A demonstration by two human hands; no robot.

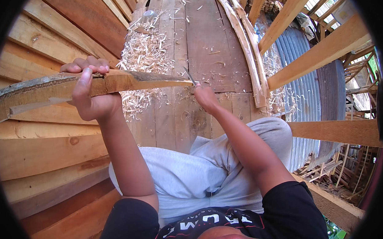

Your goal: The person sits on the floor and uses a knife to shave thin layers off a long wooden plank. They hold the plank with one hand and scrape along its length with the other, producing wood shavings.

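Observation:
A long, curved piece of wood point(150, 79) lies across the view from the far left, with rough bark along its upper edge and a pale, shaved, tapered right end. My left hand point(93, 91) is closed around its thicker part, the thumb on the near side and the fingers over the far side. In my right hand point(205, 97) is a knife point(189, 75), its handle mostly hidden by the closed fingers. The knife's narrow metal blade points up and left, at the wood's tapered tip; I cannot tell whether it is cutting in.
Curly wood shavings point(145, 51) are heaped on the plank floor point(203, 43), beside a small clear container point(149, 15). A plank wall point(44, 143) rises on the left. To the right are long peeled poles point(244, 46), slanting beams point(319, 47) and corrugated metal sheets point(301, 73).

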